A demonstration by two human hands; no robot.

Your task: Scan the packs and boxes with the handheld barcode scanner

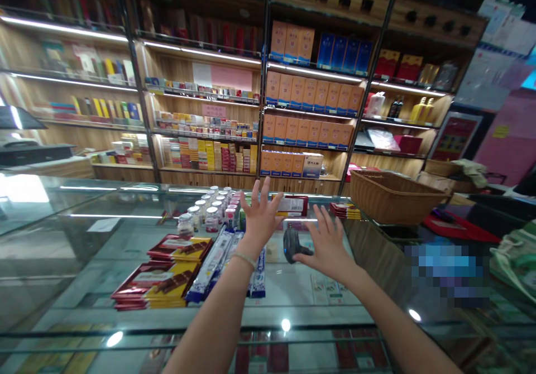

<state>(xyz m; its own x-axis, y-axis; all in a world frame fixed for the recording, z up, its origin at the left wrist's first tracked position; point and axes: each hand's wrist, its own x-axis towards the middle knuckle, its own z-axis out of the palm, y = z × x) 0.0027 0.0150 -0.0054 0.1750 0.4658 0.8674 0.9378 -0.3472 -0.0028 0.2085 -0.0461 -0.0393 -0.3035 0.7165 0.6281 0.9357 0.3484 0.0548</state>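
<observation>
My left hand (259, 215) is stretched over the glass counter with its fingers spread, and nothing shows in it. My right hand (329, 245) reaches in beside it, fingers apart, close to a dark handheld barcode scanner (290, 244) on the glass; whether the thumb touches it I cannot tell. Long blue-and-white packets (213, 262) lie left of and partly under my left forearm. Beside them sit stacked chocolate bars (161, 279) in red and yellow wrappers. Behind are several small clear jars (212, 216) with white lids. A dark red box (307, 205) stands past my left hand.
A wicker basket (393, 198) stands on the right of the glass counter (285, 307). A small stack of red-and-yellow packets (345, 211) lies near it. Lit wooden shelves behind hold orange boxes (297, 128) and many small packs. A paper slip (104, 225) lies at left.
</observation>
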